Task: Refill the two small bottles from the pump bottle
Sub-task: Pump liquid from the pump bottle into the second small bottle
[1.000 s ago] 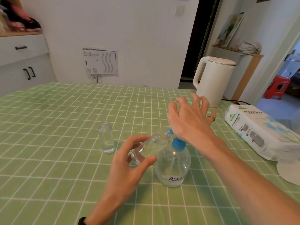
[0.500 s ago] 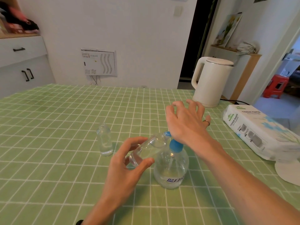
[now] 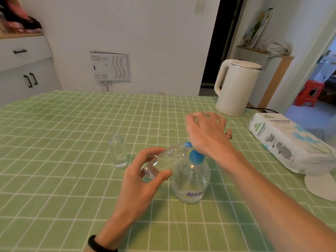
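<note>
Holding tilted small bottle (image 3: 164, 163) in left grip (image 3: 143, 180), mouth at pump bottle (image 3: 190, 182) nozzle (image 3: 187, 144), mid desk (image 3: 54, 179). Pressing pump with right grip (image 3: 205, 135), fingers wide. Spill risk from mouth slipping off nozzle, hard stroke.

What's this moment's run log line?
left hand: grips tilted small bottle | right hand: presses pump bottle | second small bottle: upright, apart

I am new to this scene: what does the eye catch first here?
In the middle, the left hand holds a tilted small bottle at the blue spout of the pump bottle, while the right hand presses the pump. A second small bottle stands upright to their left; a white kettle stands far right.
</note>
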`<state>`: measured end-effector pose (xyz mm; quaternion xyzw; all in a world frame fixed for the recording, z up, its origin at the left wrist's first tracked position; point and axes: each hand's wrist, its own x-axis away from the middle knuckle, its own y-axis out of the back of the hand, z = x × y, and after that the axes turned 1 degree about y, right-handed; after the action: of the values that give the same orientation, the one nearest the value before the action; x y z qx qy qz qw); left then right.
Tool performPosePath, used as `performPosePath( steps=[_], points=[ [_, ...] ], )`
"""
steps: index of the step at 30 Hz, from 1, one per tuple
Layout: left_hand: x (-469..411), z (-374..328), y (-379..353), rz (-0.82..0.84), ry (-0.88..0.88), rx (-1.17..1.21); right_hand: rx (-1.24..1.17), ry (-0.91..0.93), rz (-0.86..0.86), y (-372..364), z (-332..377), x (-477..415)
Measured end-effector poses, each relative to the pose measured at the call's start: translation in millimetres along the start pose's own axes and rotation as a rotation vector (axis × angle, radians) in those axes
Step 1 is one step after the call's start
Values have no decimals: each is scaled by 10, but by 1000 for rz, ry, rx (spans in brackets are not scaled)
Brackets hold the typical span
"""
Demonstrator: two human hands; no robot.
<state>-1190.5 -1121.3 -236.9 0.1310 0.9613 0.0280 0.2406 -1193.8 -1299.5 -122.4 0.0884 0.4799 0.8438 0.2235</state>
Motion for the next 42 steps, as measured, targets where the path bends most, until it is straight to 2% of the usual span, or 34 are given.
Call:
performPosePath(
  steps=[11, 22, 28, 39, 42],
  points=[
    [-16, 9, 3, 15, -14, 13, -110, -11, 12, -14, 25, -5],
    [-19, -17, 12, 15, -32, 16, 56, 45, 32, 50, 43, -27],
    [-23, 20, 7, 11, -39, -2, -146, 71, -138, -34, -3, 31],
    [-14, -13, 7, 13, -31, 10, 32, 128, -62, 58, 48, 19],
    [-13, -4, 8, 7, -29, 7, -1, 162, -105, 23, 33, 23]
  ],
)
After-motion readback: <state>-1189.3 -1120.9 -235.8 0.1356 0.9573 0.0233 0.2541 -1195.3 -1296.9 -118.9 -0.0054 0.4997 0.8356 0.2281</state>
